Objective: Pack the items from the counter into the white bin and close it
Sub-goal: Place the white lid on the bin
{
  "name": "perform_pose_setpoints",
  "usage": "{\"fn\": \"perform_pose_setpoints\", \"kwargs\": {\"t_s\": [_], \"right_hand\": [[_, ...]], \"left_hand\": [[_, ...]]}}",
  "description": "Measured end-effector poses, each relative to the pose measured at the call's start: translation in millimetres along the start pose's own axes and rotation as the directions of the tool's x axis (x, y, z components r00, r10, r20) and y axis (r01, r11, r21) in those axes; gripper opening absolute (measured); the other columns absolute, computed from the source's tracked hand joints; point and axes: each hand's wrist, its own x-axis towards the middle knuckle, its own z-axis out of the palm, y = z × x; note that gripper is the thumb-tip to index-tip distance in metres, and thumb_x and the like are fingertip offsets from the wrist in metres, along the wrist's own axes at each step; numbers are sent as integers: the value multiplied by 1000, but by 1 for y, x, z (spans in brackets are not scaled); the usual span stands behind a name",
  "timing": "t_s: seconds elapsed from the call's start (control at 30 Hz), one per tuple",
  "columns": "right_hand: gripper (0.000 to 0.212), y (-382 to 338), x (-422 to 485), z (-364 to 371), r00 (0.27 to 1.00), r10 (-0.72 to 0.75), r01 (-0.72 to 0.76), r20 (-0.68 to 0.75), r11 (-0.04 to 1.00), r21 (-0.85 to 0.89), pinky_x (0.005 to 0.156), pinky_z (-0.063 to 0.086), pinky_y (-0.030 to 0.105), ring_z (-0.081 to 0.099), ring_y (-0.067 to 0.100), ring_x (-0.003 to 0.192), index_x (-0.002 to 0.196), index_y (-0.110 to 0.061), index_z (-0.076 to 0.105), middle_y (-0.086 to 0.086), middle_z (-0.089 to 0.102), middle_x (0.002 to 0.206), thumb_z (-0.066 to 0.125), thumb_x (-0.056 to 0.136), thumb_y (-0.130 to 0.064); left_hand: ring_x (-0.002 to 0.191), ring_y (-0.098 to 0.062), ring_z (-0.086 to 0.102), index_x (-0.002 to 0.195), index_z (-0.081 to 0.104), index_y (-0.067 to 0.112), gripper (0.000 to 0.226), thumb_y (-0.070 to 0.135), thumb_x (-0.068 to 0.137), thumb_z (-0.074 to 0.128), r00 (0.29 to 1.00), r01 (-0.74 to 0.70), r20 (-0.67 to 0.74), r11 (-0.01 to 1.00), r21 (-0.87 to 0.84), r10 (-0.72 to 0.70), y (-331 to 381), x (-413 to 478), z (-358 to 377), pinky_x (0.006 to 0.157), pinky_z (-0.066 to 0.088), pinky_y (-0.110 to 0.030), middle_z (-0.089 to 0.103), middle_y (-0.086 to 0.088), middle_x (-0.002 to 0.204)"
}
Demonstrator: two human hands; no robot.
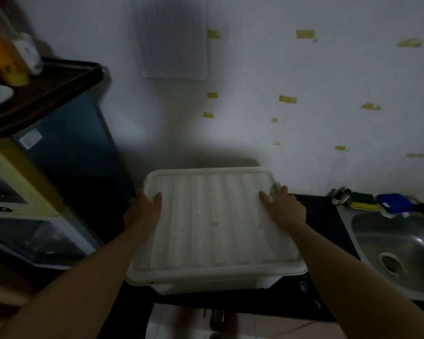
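Observation:
The white bin (220, 286) stands on the dark counter (321, 216) in the middle of the view, covered by its ribbed white lid (213, 223). My left hand (142, 211) grips the lid's left edge, thumb on top and fingers curled under the rim. My right hand (284, 209) holds the lid's right edge near the far corner, thumb lying on top. The lid hides whatever the bin contains.
A steel sink (397, 250) is set into the counter at the right, with a green-yellow sponge (362, 200) and a blue object (394, 203) behind it. A dark blue cabinet (69, 152) stands at the left, and a tray (47, 94) with bottles sits on top of it.

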Motion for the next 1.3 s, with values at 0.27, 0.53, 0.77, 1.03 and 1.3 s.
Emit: {"fn": "perform_pose_setpoints", "kwargs": {"t_s": [0.27, 0.53, 0.77, 1.03, 1.3], "right_hand": [[70, -1, 0, 2, 998, -11, 11, -62, 1000, 0, 65, 43, 34, 62, 30, 82, 120, -13, 42, 12, 63, 102, 32, 88, -74], [66, -7, 3, -2, 998, -59, 59, -30, 998, -4, 49, 26, 25, 45, 14, 59, 119, -15, 42, 3, 53, 86, 33, 88, -73], [70, -30, 14, 4, 984, -179, 179, -22, 984, 16, 58, 38, 30, 52, 22, 70, 127, -15, 42, 6, 57, 88, 35, 88, -73], [75, -88, 19, 23, 935, -347, 330, 79, 928, 176, 90, 44, 45, 57, 35, 111, 130, -21, 39, 13, 57, 125, 40, 81, -77], [79, -151, -17, 41, 817, -558, 512, 144, 818, 263, 100, 41, 51, 53, 36, 118, 136, -19, 37, 13, 52, 133, 38, 83, -77]], "left_hand": [[107, -38, 59, 150, 15, 35, 70, 70, 91, 31, 1000, -28, 11, 993, -111, 29, -2, -6, -5, 87, 53, -45, 52, -16, 131], [109, -31, 59, 146, 31, 30, 82, 72, 80, 56, 999, -41, 1, 960, -277, 43, -8, -11, -10, 82, 50, -36, 56, -9, 131], [87, -22, 58, 126, 48, 26, 73, 73, 72, 65, 997, 12, -73, 940, -341, -39, -37, -19, -20, 73, 52, -35, 63, -4, 113], [122, -37, 52, 146, 33, 27, 86, 71, 77, 60, 944, 139, -256, 954, -265, -208, -94, -50, -47, 98, 45, -49, 52, -11, 139], [109, -32, 62, 142, 39, 35, 101, 90, 59, 55, 861, 288, -324, 900, -327, -393, -152, -107, -92, 87, 53, -40, 63, -5, 126]]}}
